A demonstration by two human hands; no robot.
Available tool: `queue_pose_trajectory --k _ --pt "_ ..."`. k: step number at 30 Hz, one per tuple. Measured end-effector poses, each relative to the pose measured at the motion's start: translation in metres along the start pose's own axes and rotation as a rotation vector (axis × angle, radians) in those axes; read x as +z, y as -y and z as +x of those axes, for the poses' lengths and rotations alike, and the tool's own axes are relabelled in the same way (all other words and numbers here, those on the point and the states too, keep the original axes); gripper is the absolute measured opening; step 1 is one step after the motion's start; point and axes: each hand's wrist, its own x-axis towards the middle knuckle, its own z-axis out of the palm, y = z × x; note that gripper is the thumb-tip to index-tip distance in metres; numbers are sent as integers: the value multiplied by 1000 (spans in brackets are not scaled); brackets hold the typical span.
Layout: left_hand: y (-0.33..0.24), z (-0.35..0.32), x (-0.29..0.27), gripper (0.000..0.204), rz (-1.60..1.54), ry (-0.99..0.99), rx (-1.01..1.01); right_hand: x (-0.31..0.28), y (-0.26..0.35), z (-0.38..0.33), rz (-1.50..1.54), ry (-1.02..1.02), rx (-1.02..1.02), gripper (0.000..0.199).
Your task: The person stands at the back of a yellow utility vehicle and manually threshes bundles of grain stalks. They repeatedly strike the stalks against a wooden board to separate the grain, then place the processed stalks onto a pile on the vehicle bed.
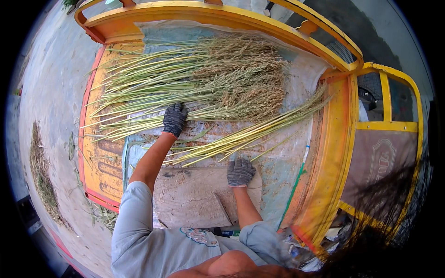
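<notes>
My left hand (174,119), in a dark grey knit glove, presses down on a large bundle of cut grain stalks (208,78) with pale green stems and brown seed heads, spread across a cart bed. A smaller sheaf of stalks (241,136) lies slanted just in front of it. My right hand (239,172), also gloved, rests flat on a worn wooden board (194,194) beside the stem ends of that smaller sheaf. Neither hand grips anything that I can see.
The stalks lie on a clear plastic sheet (287,162) lining a yellow and orange cart bed with a raised yellow rail (222,14). A yellow-framed cab (389,125) stands at the right. Loose straw (41,176) lies on the concrete ground at the left.
</notes>
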Motion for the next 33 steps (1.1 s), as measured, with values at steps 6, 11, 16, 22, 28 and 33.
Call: queue_pose_trajectory --k 6,11,16,22,28,33 --pt "-12 0 -32 43 -285 153 -212 3 -1 -1 12 -7 13 32" --pt "-3 -8 -8 70 -133 -10 -275 -6 1 1 33 18 15 33" --pt "-8 16 -17 40 -350 47 -541 0 0 -2 7 27 6 34" --pt "-13 5 -14 27 220 -64 -37 2 -2 -2 -6 35 7 35" --pt "-2 -2 -11 33 -10 74 -4 0 -3 0 27 -21 5 34" --pt "3 -14 -4 34 16 -126 66 -7 -2 1 -2 -31 2 32"
